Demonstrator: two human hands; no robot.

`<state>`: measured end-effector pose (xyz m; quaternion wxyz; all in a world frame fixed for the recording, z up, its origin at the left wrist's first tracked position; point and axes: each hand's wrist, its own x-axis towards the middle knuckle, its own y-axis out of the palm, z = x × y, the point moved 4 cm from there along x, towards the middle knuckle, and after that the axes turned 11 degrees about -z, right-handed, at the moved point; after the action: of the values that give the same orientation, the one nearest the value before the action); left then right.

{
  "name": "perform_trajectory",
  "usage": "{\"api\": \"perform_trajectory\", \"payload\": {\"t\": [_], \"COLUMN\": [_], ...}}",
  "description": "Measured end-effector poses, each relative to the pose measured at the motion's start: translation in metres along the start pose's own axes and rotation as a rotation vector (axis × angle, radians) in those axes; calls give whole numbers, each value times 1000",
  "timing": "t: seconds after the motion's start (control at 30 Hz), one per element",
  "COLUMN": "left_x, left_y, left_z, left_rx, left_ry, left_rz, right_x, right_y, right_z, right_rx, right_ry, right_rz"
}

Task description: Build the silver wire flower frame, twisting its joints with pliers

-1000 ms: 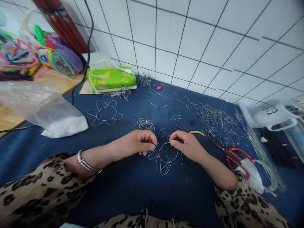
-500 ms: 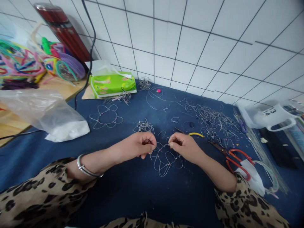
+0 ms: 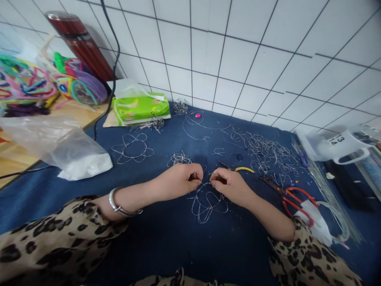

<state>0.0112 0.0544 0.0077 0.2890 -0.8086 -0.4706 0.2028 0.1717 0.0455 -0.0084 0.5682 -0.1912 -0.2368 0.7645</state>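
A wire flower frame point(image 3: 210, 208), made of thin silvery loops round a ring with small pink beads, hangs or lies at the middle front. My right hand point(image 3: 230, 186) pinches its upper right rim between thumb and fingertips. At the upper left of the ring my left hand point(image 3: 180, 180) is closed in a pinch, apparently on a thin wire end of the frame; the fingers partly hide it. A second wire flower point(image 3: 133, 148) with rounded petals lies flat to the left. Just behind my left hand sits a small bundle of wire loops point(image 3: 179, 158).
Yellow-handled pliers point(image 3: 244, 169) and red-handled scissors point(image 3: 299, 204) lie to the right, near a heap of wire scraps point(image 3: 264, 149). A green tissue pack point(image 3: 141, 108), clear plastic bag point(image 3: 86, 165) and red thermos point(image 3: 86, 47) stand left. A white jug point(image 3: 342, 147) is far right.
My left hand has moved right and slightly up, closer to my right hand, at the upper left of the ring. My right hand keeps its pinch almost in place.
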Motion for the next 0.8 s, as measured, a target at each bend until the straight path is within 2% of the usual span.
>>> {"api": "perform_trajectory", "payload": {"t": [0.23, 0.37, 0.8], "left_x": [12, 11, 6], "left_y": [12, 13, 8], "left_z": [14, 18, 19], "left_rx": [-192, -266, -314], "left_ry": [-141, -138, -125], "left_rz": [117, 144, 210], "right_x": [0, 0, 0], "right_y": [1, 1, 0], "right_z": [-5, -5, -2], "right_rx": [54, 57, 46], "right_ry": [21, 32, 58], "right_rz": [4, 0, 0]}}
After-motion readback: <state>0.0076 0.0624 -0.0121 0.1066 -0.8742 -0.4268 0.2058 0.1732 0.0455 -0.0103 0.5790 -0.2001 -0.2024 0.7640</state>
